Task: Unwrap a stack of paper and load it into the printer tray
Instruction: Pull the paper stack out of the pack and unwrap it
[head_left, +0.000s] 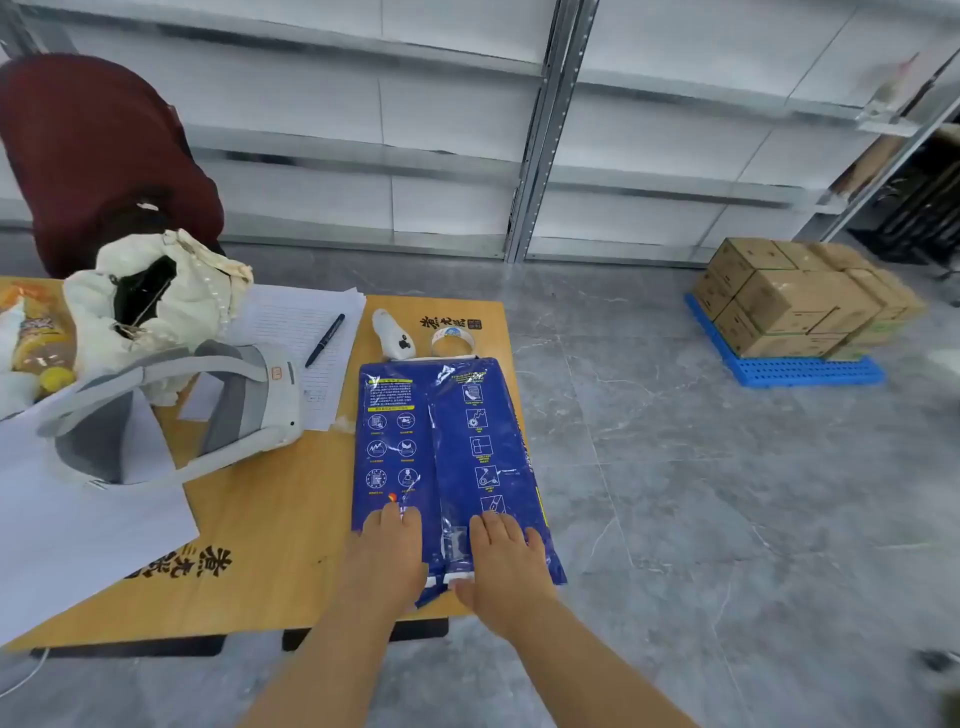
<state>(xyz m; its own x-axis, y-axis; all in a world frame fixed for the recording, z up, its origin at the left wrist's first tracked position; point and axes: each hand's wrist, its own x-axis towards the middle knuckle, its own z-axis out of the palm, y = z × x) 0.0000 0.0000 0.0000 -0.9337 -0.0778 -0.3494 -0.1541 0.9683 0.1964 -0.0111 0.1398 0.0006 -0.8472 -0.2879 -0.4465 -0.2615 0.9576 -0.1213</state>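
A ream of paper in a glossy blue wrapper lies lengthwise on the right end of the wooden table, seam side up. My left hand rests flat on its near left corner. My right hand lies on its near right part, thumb at the white folded end flap. Both hands press on the wrapper with fingers spread; neither one grips it. The near flap looks partly lifted, with a blue corner hanging over the table edge. No printer or tray is in view.
On the table stand a white headset, a white bag, lined sheets with a pen, loose white paper, a white controller and a tape roll. A dark red chair is behind. Cardboard boxes sit on a blue pallet.
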